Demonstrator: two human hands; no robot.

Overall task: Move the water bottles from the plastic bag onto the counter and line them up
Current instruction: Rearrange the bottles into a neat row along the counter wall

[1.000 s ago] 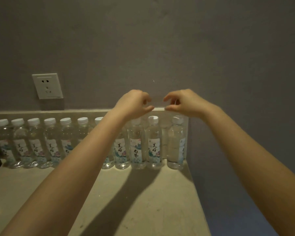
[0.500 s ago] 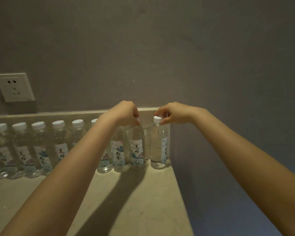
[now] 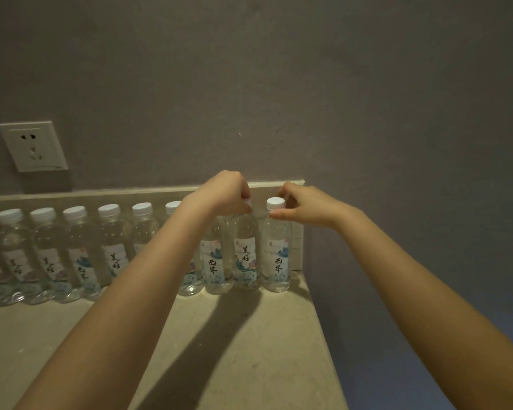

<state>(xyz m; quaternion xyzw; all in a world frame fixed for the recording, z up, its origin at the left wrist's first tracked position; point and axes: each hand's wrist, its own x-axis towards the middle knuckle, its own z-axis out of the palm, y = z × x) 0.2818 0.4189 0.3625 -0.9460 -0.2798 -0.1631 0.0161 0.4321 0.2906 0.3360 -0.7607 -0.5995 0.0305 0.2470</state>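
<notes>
This looks like a room in a home or a hotel, though the dim light makes it hard to be sure. A smooth beige stone counter (image 3: 249,350) ends at a plain gray wall (image 3: 279,69), with a low stone lip (image 3: 116,193) along its far edge, and a white wall socket (image 3: 33,146) sits on the wall at the far left. A long row of small water bottles (image 3: 113,247) with white caps and painted labels stands side by side along the far edge of the counter, like drinks kept ready for people to take.
</notes>
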